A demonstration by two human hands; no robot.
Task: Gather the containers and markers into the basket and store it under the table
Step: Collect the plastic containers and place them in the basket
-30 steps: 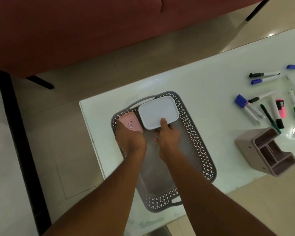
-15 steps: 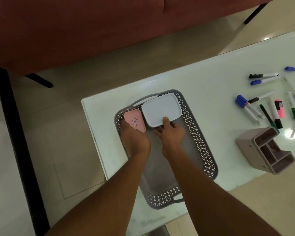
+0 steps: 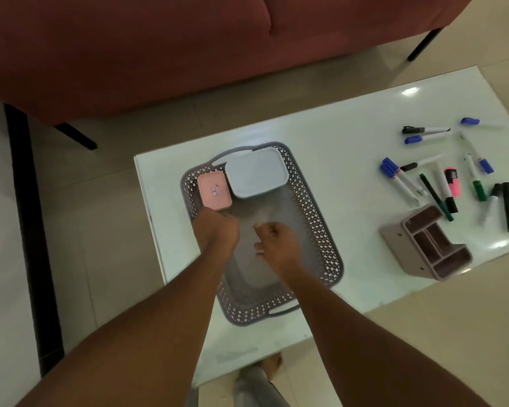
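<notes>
**Head view: two containers sit in the basket, both hands empty over its floor**

Head view looks down on a pale table [image 3: 335,133] whose left edge runs close beside the grey lattice basket [image 3: 321,230], leaving only a narrow strip of bare top there. The basket's near end sits close to the table's near edge. Between the basket and the things on the right lies a broad bare stretch of tabletop.

In the far left corner of the basket lies the pink container [image 3: 214,191], and just beside it, to the right, the larger white container [image 3: 256,173] in the far end. The rest of the basket floor is open.

The left hand [image 3: 216,233] hovers just short of the pink container, fingers curled in loosely and holding nothing; whether the fingertips touch the lid I cannot tell. The right hand [image 3: 276,242] hangs over the basket's middle, fingers half curled, empty, apart from the white container.

Further right, the markers [image 3: 423,183] lie scattered loosely near the table's right end. A mauve organizer [image 3: 423,245] lies tipped near the front edge, just beside them.
</notes>
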